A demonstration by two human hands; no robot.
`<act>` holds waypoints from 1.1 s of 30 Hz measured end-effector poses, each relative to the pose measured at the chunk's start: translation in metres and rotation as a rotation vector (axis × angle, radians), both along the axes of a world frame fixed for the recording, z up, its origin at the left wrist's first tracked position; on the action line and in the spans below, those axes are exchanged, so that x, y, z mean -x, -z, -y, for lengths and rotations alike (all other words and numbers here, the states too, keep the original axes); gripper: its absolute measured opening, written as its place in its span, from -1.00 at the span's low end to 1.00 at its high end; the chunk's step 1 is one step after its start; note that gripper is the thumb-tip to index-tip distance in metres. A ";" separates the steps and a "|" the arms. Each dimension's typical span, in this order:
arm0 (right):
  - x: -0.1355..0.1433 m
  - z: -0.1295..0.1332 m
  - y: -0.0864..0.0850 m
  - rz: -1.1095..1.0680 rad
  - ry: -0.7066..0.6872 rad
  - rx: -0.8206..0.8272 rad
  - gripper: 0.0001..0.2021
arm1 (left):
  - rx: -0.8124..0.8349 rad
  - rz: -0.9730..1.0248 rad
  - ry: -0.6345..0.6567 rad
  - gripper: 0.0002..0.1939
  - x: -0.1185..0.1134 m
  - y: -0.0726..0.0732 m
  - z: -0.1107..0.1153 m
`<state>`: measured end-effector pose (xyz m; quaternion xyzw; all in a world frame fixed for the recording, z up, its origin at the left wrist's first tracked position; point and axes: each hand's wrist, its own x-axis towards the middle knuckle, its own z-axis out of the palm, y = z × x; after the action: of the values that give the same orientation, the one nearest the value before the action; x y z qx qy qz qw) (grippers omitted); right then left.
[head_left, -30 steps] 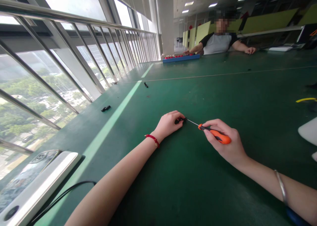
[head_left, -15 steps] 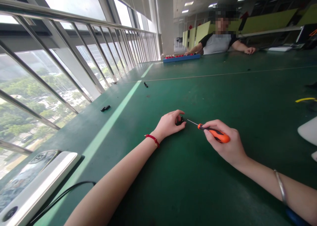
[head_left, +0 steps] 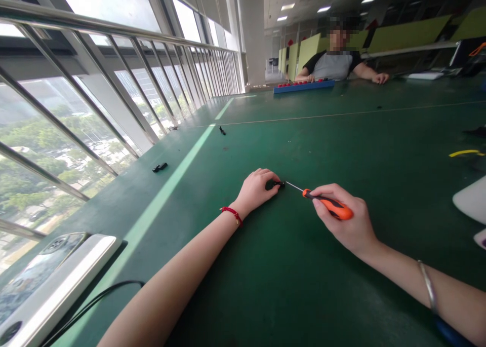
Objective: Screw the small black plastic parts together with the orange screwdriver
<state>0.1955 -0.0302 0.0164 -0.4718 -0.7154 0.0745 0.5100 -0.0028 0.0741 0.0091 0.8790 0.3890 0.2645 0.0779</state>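
My left hand (head_left: 258, 189), with a red cord bracelet at the wrist, is closed around a small black part (head_left: 280, 184) low over the green table (head_left: 243, 286). The part's end sticks out between thumb and fingers; its exact kind is too small to make out. In my right hand (head_left: 351, 220) I grip a screwdriver (head_left: 332, 206) by its orange and black handle. Its thin shaft points left, and the tip is at or very close to the black part; whether they touch I cannot tell.
Small black pieces (head_left: 160, 167) (head_left: 222, 130) lie to the left and farther back. Two phone-like devices (head_left: 61, 286) and a black cable are at the near left, beside a metal railing (head_left: 152, 43). Across the table a person (head_left: 334, 63) sits behind a blue tray (head_left: 304, 87).
The black part in my left hand has turned and now sticks out toward the screwdriver tip. My left fingers have closed in a little. The blue tray has slid to the right.
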 end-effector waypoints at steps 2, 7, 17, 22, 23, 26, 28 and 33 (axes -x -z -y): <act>0.000 0.000 0.000 0.002 -0.004 -0.011 -0.96 | -0.002 -0.002 -0.014 -0.86 0.000 0.000 0.001; 0.000 0.001 -0.002 0.008 -0.030 -0.001 -0.95 | -0.026 -0.033 -0.016 -0.86 -0.002 -0.002 0.003; 0.000 0.001 -0.002 0.003 -0.034 -0.007 -0.96 | -0.043 -0.046 -0.011 -0.85 -0.001 -0.002 0.004; -0.001 0.000 0.000 -0.010 -0.047 0.001 -0.98 | -0.110 -0.083 0.004 -0.86 -0.002 -0.002 0.005; -0.002 0.000 0.000 -0.012 -0.048 -0.008 -0.97 | -0.123 -0.092 0.008 -0.86 -0.002 -0.002 0.005; -0.002 0.000 0.000 -0.047 -0.020 -0.049 -0.89 | -0.149 -0.110 0.016 -0.87 -0.003 -0.002 0.005; -0.002 -0.001 0.000 -0.076 -0.008 -0.058 -0.80 | -0.160 -0.113 0.028 -0.87 -0.003 -0.002 0.005; -0.001 0.000 -0.001 -0.060 -0.044 0.022 -0.90 | -0.180 -0.112 0.046 -0.88 -0.003 -0.001 0.005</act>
<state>0.1963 -0.0299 0.0179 -0.4593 -0.7090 0.1077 0.5242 0.0001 0.0693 0.0105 0.9045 0.3470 0.2473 -0.0173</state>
